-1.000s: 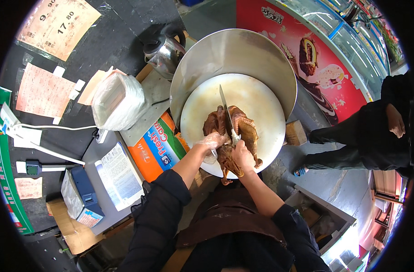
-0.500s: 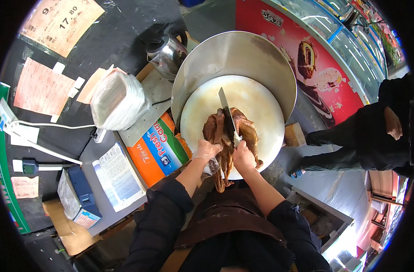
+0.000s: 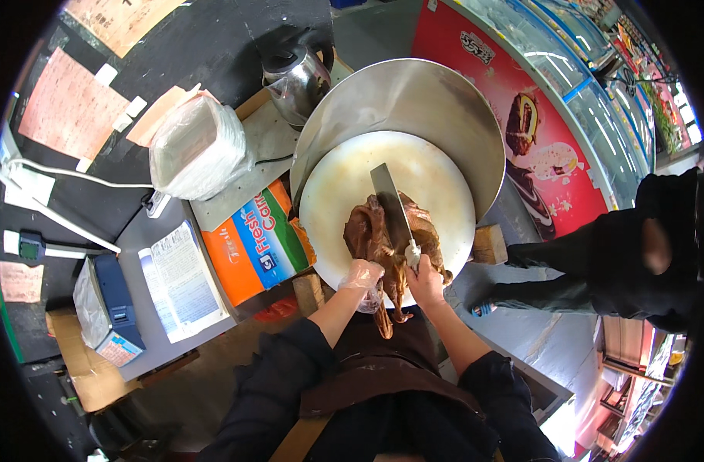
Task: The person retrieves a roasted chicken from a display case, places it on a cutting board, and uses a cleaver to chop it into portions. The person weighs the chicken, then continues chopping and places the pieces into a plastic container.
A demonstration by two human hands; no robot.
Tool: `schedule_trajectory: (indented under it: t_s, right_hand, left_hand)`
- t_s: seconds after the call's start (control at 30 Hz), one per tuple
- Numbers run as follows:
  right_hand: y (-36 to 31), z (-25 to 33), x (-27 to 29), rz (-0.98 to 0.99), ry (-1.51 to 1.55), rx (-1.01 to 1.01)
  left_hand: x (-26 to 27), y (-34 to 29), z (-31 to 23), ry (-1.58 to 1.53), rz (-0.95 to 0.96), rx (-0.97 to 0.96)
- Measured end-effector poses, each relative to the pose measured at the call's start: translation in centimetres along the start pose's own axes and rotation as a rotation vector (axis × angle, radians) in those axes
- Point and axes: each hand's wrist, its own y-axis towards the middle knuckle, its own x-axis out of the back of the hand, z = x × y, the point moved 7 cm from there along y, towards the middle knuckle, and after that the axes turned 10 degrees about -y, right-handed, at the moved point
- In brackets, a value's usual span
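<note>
A brown roast duck [image 3: 360,225] lies on a round white chopping board [image 3: 344,169], its thin end hanging past the near edge. My right hand [image 3: 424,282] is closed around the white handle of a cleaver [image 3: 390,200]. The blade points away from me, over a gap between the duck's two halves, with its broad side partly facing up. Whether it touches meat I cannot tell. My left hand [image 3: 361,277], in a clear plastic glove, grips the left part of the duck at its near end. The fingertips are partly hidden.
A curved metal guard [image 3: 398,85] rises around the board's far side. Leftward are a kettle [image 3: 298,85], a bag-lined bin [image 3: 206,146], an orange-blue carton [image 3: 259,239] and an open booklet [image 3: 182,281]. A person [image 3: 598,254] stands at right, beside a red freezer [image 3: 483,85].
The cleaver has turned so more of its blade face shows, and the duck's right part looks shifted beneath it. Both hands keep their grips. The whole view has shifted slightly.
</note>
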Motion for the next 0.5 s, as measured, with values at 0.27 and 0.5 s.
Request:
schedule_trajectory:
  t_s: [0.27,0.5]
  right_hand:
    - [-2.1,-0.1,2.8,-0.018,-0.051,0.152]
    - [3.2,4.1,9.1,-0.218,0.209,0.331]
  left_hand:
    - [-2.6,-3.8,-0.9,-0.03,0.111,0.097]
    - [-2.7,-0.2,-0.5,0.068,-0.099,-0.013]
